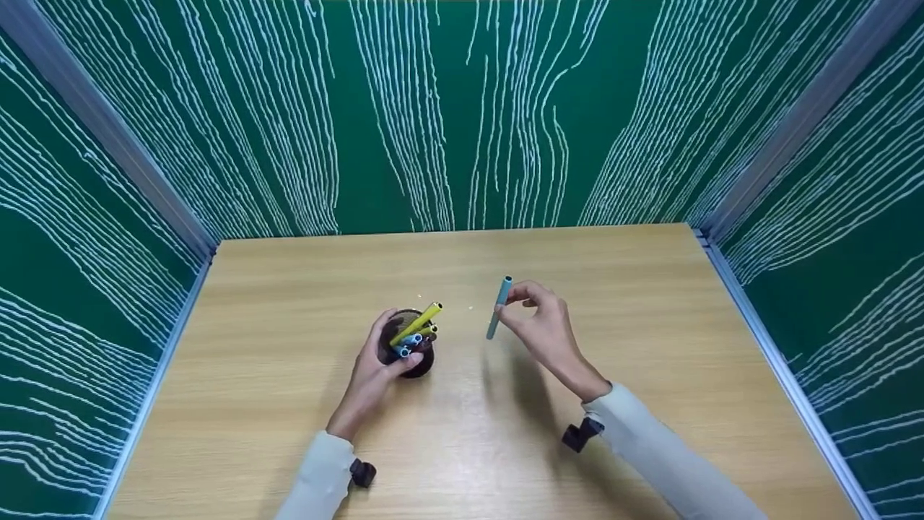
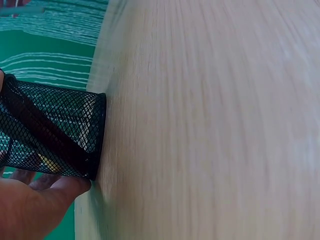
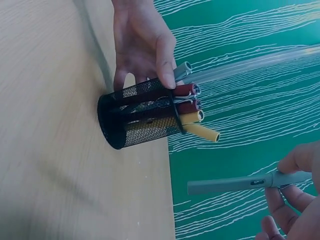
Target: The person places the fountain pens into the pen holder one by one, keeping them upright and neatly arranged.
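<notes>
My left hand (image 1: 369,372) grips a black mesh pen cup (image 2: 55,125), its fingers and thumb around the side. The cup's base appears to rest on the wooden table. Inside lean yellow pens (image 1: 416,323), light blue pens (image 1: 413,339) and dark red pens (image 3: 185,90), their ends sticking out above the rim. To the right of the cup, my right hand (image 1: 545,328) pinches a teal pen (image 3: 220,185) between thumb and fingertips. That pen is held above the table, nearly upright with a slight tilt, apart from the cup.
The light wooden table (image 1: 289,289) spreads around both hands. Green walls (image 1: 390,115) with white wavy lines enclose its back and sides, with grey metal rails (image 1: 779,339) along the edges. A dark wrist camera (image 1: 363,474) sits at the left sleeve.
</notes>
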Available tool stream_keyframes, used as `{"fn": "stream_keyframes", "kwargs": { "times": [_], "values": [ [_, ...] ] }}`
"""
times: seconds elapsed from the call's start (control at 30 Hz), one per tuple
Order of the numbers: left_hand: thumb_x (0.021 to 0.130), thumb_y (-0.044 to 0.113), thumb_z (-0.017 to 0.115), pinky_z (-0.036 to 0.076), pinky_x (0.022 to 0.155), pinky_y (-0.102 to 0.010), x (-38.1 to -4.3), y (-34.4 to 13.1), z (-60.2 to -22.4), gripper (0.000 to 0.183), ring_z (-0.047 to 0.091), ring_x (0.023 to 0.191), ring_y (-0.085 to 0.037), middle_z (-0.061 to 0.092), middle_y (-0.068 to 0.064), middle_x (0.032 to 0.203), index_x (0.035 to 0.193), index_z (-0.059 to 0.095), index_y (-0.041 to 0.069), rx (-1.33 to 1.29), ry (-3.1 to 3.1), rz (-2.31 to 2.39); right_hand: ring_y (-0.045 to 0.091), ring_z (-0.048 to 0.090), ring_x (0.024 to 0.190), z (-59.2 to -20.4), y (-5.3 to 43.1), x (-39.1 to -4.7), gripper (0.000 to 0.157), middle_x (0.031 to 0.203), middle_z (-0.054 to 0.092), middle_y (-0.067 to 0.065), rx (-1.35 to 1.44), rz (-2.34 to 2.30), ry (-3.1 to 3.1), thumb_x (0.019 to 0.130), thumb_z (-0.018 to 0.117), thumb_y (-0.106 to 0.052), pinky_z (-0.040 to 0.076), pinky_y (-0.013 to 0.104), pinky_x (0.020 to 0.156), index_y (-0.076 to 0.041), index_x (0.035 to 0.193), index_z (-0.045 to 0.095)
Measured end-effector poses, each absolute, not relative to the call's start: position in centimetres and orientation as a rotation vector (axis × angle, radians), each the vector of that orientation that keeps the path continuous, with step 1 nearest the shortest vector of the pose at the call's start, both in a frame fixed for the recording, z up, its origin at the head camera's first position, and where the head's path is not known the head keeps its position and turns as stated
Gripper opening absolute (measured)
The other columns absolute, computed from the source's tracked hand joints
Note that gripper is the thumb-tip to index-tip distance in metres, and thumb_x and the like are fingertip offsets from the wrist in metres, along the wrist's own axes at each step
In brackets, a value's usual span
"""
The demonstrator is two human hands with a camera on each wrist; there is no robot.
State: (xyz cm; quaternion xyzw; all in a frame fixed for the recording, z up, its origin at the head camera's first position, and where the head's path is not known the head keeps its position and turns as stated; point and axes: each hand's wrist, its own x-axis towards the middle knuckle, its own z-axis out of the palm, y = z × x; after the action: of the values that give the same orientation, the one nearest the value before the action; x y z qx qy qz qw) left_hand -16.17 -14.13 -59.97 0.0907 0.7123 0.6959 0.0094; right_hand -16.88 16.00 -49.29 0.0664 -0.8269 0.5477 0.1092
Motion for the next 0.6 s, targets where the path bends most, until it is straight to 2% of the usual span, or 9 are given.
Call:
{"fn": "stream_keyframes", "kwargs": {
  "times": [0.23, 0.33, 0.47, 0.6],
  "values": [
    [0.092, 0.027, 0.091, 0.027, 0.131, -0.058, -16.1, -14.2, -60.3, 0.095, 0.046, 0.152, -0.043, 0.05, -0.019, 0.165, 0.17, 0.038, 0.011, 0.346, 2.292, 2.164, 0.028, 0.067, 0.113, -48.7, 15.4, -17.3, 0.015, 0.111, 0.078, 0.006, 0.219, 1.624, -2.422, 0.096, 0.083, -0.011, 0.05, 0.055, 0.108, -0.008, 0.11, 0.079],
    [0.093, 0.019, 0.089, 0.025, 0.132, -0.058, -16.2, -14.1, -60.3, 0.094, 0.045, 0.154, -0.042, 0.049, -0.02, 0.165, 0.17, 0.036, 0.007, 0.331, 2.24, 2.188, 0.028, 0.068, 0.113, -48.4, 15.2, -17.5, 0.015, 0.111, 0.078, 0.006, 0.236, 1.642, -2.405, 0.096, 0.083, -0.01, 0.05, 0.054, 0.106, -0.008, 0.11, 0.08],
    [0.093, 0.005, 0.086, 0.024, 0.133, -0.052, -16.3, -13.9, -60.1, 0.093, 0.044, 0.154, -0.039, 0.048, -0.021, 0.166, 0.17, 0.034, 0.005, 0.301, 2.168, 2.229, 0.026, 0.068, 0.111, -48.3, 14.9, -17.7, 0.013, 0.109, 0.078, 0.005, 0.259, 1.66, -2.375, 0.097, 0.083, -0.01, 0.051, 0.054, 0.105, -0.008, 0.109, 0.08],
    [0.092, 0.005, 0.087, 0.024, 0.133, -0.05, -16.2, -13.9, -59.9, 0.094, 0.044, 0.155, -0.037, 0.049, -0.019, 0.166, 0.17, 0.034, 0.005, 0.285, 2.176, 2.227, 0.024, 0.069, 0.109, -48.1, 14.6, -17.9, 0.012, 0.107, 0.078, 0.003, 0.263, 1.664, -2.362, 0.098, 0.083, -0.011, 0.052, 0.05, 0.103, -0.009, 0.109, 0.08]
  ]
}}
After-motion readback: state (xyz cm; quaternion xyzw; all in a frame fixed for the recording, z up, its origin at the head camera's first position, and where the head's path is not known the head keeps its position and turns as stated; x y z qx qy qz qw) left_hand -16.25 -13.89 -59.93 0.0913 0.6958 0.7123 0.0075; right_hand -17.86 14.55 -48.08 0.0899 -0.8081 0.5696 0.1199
